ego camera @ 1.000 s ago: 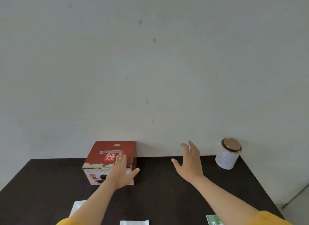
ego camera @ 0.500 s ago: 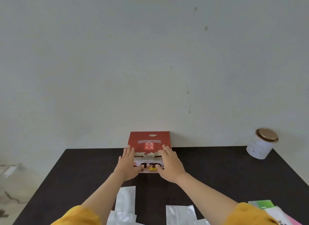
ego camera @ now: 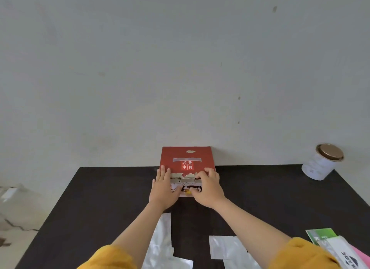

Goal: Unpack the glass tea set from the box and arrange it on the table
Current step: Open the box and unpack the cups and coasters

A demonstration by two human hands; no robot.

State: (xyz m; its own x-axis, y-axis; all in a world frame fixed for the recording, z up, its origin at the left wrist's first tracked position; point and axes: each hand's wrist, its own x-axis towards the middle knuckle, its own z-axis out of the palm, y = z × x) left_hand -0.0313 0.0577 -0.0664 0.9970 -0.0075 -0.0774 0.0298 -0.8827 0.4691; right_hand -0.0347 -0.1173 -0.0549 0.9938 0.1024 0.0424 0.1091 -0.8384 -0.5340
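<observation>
Two hands on the red box [ego camera: 187, 162] — left hand [ego camera: 162, 188] flat against its front corner, right hand [ego camera: 208, 186] curled, pinching the torn lid edge.

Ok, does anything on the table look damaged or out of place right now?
Yes. The red box has its top print torn ragged along the front edge, bare cardboard showing, between the left hand and right hand. The white tin at the table's far right corner appears tilted. Nothing is spilled.
</observation>
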